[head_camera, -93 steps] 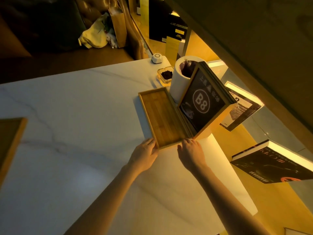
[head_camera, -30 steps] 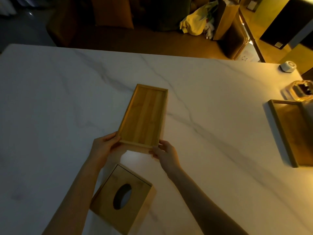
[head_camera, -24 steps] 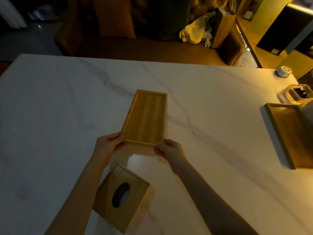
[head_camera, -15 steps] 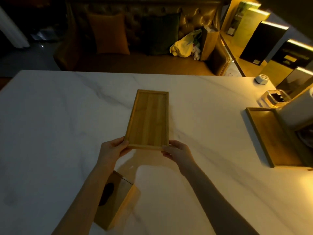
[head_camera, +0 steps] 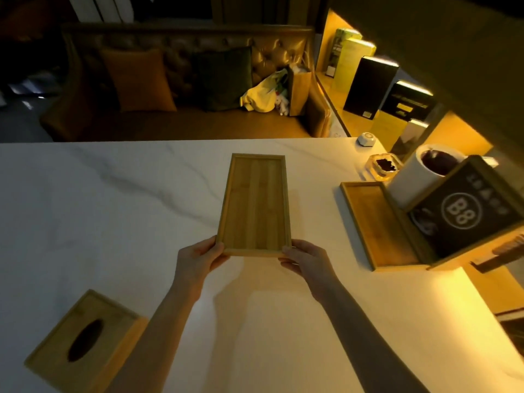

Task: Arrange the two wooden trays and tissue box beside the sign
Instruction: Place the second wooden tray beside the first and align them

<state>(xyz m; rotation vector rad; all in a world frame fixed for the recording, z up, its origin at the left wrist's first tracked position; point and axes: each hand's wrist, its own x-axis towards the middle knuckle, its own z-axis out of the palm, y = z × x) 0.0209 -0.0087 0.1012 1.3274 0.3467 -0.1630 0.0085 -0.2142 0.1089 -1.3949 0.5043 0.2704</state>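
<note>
An empty wooden tray (head_camera: 255,205) is held above the white marble table (head_camera: 99,217), casting a shadow below. My left hand (head_camera: 198,258) grips its near left corner and my right hand (head_camera: 307,258) grips its near right corner. A second wooden tray (head_camera: 377,222) lies flat on the table at the right, directly beside the dark "B8" sign (head_camera: 465,214) in its wooden frame. The wooden tissue box (head_camera: 82,341), with an oval slot on top, sits near the front left, apart from both hands.
A white cylinder holder (head_camera: 416,177), a glass ashtray (head_camera: 384,165) and a small white puck (head_camera: 366,139) stand behind the sign. A leather sofa with cushions (head_camera: 181,80) runs beyond the far table edge. Lit shelves with boxes (head_camera: 371,86) are at the right.
After leaving the first tray beside the sign, both hands took hold of the second tray, lifted it off the table and carried it rightwards toward the sign; the tissue box stays behind at left.
</note>
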